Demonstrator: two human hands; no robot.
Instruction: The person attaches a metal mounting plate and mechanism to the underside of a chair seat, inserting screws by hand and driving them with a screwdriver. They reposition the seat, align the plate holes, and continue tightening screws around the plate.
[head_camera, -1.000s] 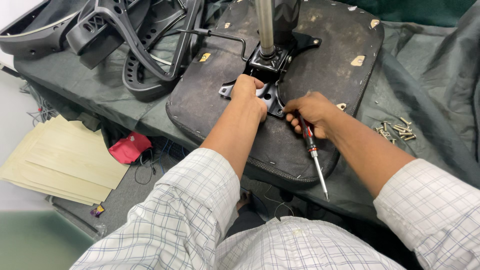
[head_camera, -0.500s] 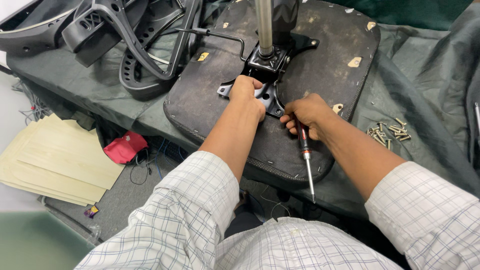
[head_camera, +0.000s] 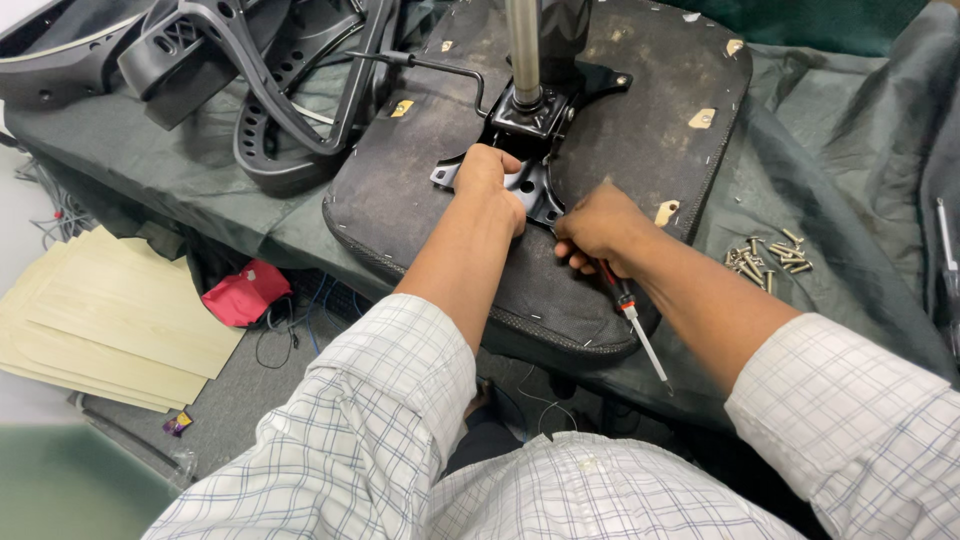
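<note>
An upturned black chair seat (head_camera: 640, 120) lies on a cloth-covered table. A black metal mechanism plate (head_camera: 530, 185) with a chrome gas cylinder (head_camera: 524, 45) is mounted on its underside. My left hand (head_camera: 487, 180) rests on the plate, fingers pressed down on its near edge. Beside the plate, my right hand (head_camera: 598, 228) is closed on a screwdriver (head_camera: 632, 318) with a red and black handle, whose shaft points back toward me, away from the plate.
Several loose screws (head_camera: 768, 254) lie on the cloth to the right of the seat. Black plastic chair parts (head_camera: 270, 90) are piled at the back left. On the floor at left are pale wooden boards (head_camera: 110, 320) and a red cloth (head_camera: 245, 293).
Both hands stay at the plate. My right hand has drawn slightly closer to the plate with the screwdriver.
</note>
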